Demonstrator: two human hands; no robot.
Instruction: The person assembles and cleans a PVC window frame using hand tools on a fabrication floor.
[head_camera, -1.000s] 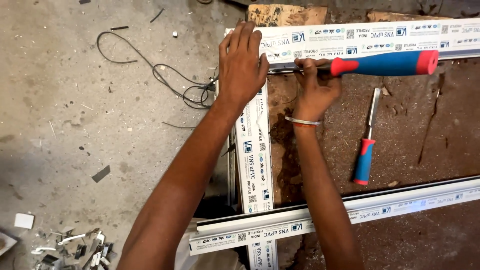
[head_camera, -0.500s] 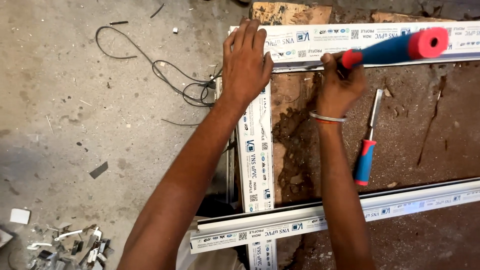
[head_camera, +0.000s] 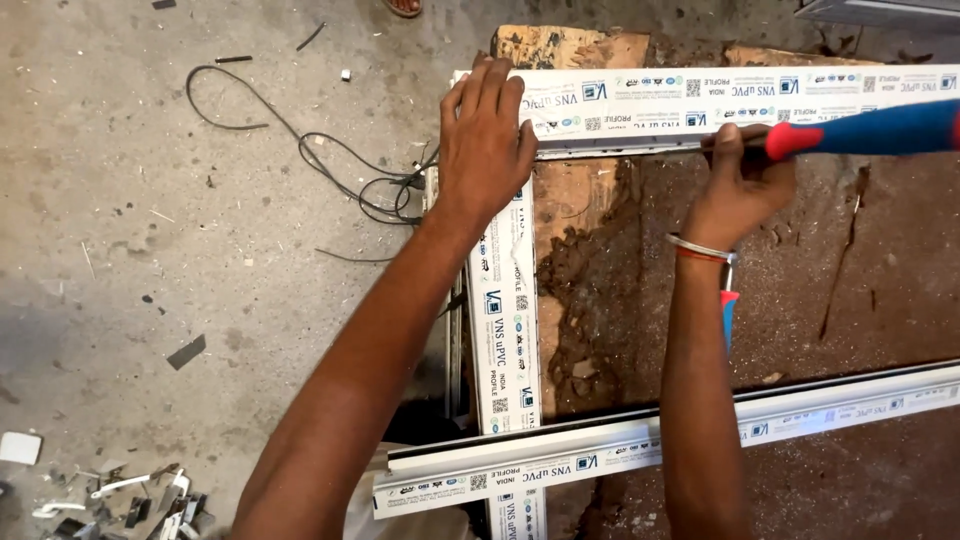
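A white plastic window frame (head_camera: 505, 330) with printed film lies on a dirty brown board. My left hand (head_camera: 487, 135) presses flat on the frame's top-left corner. My right hand (head_camera: 742, 180) grips a chisel with a red and blue handle (head_camera: 865, 130), its metal tip against the lower edge of the top bar (head_camera: 690, 100). A bangle and red thread circle my right wrist. A second red and blue tool (head_camera: 727, 310) lies on the board, mostly hidden behind my right forearm.
A black cable (head_camera: 330, 165) loops on the concrete floor left of the frame. White plastic scraps (head_camera: 130, 495) lie at the bottom left. The frame's lower bar (head_camera: 800, 415) crosses the bottom right. A wooden block (head_camera: 570, 45) sits under the top corner.
My right hand with the chisel has slid to the right along the top bar. The second tool is now mostly covered by my right forearm. My left hand stays on the corner.
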